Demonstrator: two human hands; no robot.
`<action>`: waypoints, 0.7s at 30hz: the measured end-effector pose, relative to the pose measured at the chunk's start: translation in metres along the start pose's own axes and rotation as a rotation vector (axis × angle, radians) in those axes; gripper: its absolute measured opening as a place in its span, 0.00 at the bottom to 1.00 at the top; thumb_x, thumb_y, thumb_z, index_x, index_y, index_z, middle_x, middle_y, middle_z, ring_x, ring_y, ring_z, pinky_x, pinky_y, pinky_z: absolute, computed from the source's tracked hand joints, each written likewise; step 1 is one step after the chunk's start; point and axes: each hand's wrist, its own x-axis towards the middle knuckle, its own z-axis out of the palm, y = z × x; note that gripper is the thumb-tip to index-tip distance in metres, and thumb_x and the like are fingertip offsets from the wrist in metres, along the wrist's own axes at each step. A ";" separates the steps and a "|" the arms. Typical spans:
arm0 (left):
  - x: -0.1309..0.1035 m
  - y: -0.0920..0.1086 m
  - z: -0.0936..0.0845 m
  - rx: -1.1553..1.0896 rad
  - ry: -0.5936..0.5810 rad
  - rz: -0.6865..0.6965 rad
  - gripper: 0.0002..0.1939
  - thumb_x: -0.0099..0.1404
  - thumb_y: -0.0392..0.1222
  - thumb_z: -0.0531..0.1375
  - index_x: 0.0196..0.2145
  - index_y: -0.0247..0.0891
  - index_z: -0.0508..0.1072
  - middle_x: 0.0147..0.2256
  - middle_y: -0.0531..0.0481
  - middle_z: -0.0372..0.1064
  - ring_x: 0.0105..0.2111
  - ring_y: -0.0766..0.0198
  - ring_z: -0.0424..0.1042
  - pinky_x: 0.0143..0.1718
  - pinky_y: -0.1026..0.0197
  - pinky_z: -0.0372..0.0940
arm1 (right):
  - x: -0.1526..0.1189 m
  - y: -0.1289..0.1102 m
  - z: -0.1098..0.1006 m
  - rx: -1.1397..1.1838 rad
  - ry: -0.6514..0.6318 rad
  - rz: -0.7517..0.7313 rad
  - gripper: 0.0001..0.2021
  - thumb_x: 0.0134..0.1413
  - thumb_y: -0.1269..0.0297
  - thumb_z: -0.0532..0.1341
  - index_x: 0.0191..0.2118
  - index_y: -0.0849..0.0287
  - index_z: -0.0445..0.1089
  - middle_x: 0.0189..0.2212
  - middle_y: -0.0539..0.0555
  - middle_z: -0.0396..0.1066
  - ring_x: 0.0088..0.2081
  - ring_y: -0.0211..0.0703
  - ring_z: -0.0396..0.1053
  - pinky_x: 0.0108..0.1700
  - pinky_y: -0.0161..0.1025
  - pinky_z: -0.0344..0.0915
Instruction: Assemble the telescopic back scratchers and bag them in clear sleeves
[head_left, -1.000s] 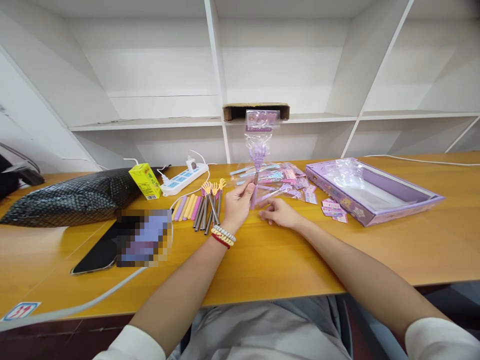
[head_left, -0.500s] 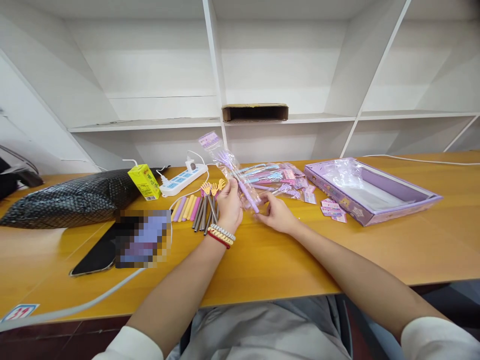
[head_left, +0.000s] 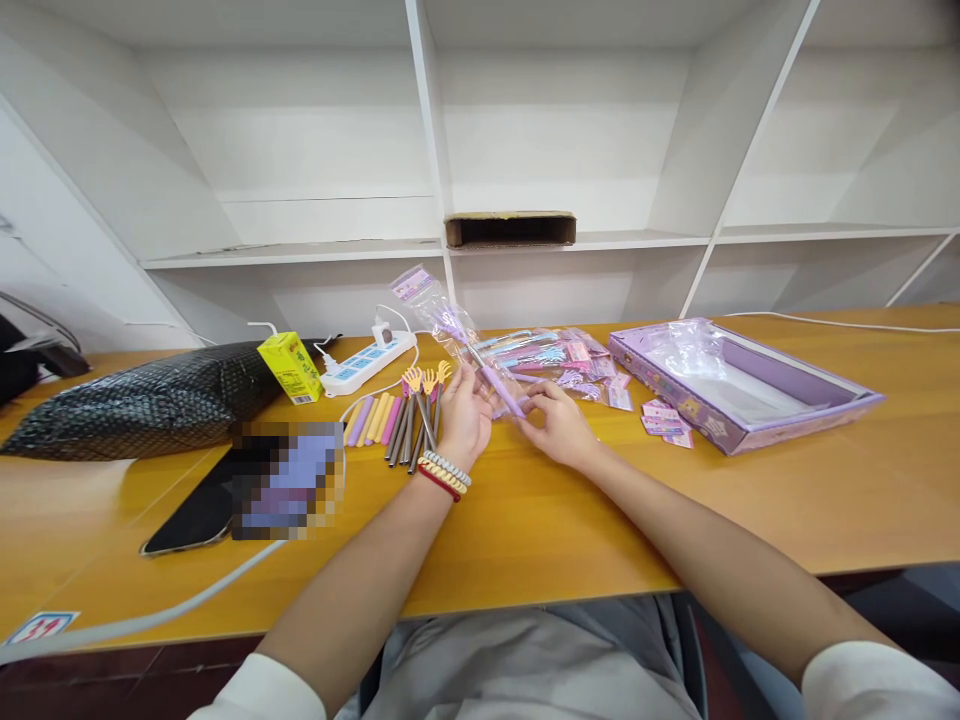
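A clear plastic bag with a purple label slants across the middle, and a purple back scratcher with a metal rod lies inside it. My left hand grips the bag's side, fingers closed. At the bag's lower end, my right hand pinches the plastic near the purple handle's tip. Left of my left hand lie metal rods, yellow hand-shaped heads and coloured handles. Several bagged scratchers are piled behind my hands.
A purple box stands at the right, with small cards beside it. Toward the left are a yellow drink carton, a power strip, a black wrapped bundle and a dark phone. White shelves rise behind.
The bag's labelled end has shifted slightly left, and the scratcher inside sits a little further toward the lower right. Both hands keep hold of the bag.
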 end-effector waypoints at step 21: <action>0.019 0.020 -0.014 0.003 0.115 -0.095 0.13 0.58 0.50 0.59 0.31 0.36 0.69 0.30 0.45 0.72 0.36 0.57 0.74 0.42 0.54 0.67 | 0.006 0.003 -0.016 -0.318 -0.375 0.152 0.05 0.46 0.66 0.56 0.29 0.60 0.68 0.35 0.56 0.69 0.37 0.42 0.66 0.37 0.35 0.57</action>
